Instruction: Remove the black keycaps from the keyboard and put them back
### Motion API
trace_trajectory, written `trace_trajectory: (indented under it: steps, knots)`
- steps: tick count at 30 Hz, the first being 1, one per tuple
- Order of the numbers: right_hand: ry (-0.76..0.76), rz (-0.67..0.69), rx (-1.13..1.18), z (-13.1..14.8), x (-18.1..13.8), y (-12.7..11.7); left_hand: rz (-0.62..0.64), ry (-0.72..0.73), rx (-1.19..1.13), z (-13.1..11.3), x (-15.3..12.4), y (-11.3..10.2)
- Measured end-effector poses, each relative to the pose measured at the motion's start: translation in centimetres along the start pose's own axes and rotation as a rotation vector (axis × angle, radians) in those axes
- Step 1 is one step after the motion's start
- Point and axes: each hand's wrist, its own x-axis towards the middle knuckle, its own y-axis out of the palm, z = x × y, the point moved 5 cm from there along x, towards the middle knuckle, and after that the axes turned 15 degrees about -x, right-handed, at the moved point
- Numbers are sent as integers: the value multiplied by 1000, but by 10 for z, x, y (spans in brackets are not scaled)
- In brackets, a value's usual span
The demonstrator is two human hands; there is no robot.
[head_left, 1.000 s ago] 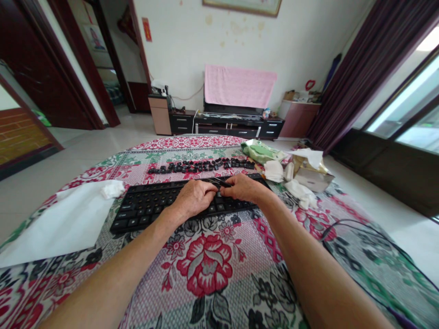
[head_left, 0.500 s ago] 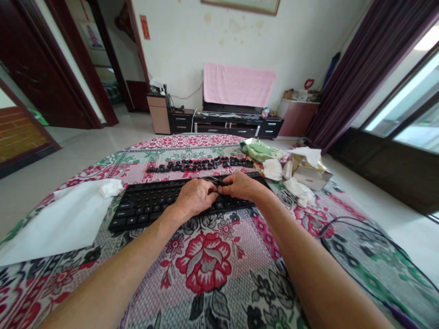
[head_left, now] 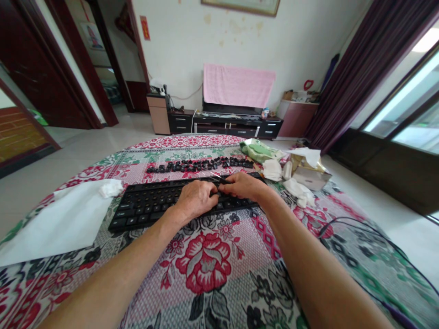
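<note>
A black keyboard (head_left: 147, 199) lies across the patterned tablecloth, with many of its keycaps off and bare key sockets showing. My left hand (head_left: 198, 196) rests on its middle, thumb and fingers curled together; whatever they pinch is hidden. Close beside it, my right hand (head_left: 242, 186) is closed round a thin tool with a dark handle (head_left: 224, 181) and a slim metal shaft pointing up and left, like a small screwdriver. Beyond the keyboard lies a long row of loose black keycaps (head_left: 202, 164).
White paper (head_left: 65, 219) with a crumpled tissue (head_left: 111, 188) lies at left. On the right are a green packet (head_left: 260, 151), crumpled tissues (head_left: 299, 192) and a tissue box (head_left: 310, 176). A black cable (head_left: 370, 225) curves over the tablecloth (head_left: 206, 262) at far right.
The tool in my right hand has changed its angle, its shaft now tilted up more. Both hands stay over the same part of the keyboard.
</note>
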Motion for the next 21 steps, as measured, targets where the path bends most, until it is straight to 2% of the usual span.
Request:
trace_trajectory:
  steps: [4,6,14,21]
  knots:
    - [75,-265,147,-14,-5,-33,-11,-5,16,0,0,0]
    - [93,-326,163,-19,-7,-42,-9,-6,14,0,0,0]
    - [153,-284,80,-30,-1,-37,-23,-6,17,-1,-1,-1]
    - [244,-275,74,-44,0,-34,-40,1,-93,3,1,-3]
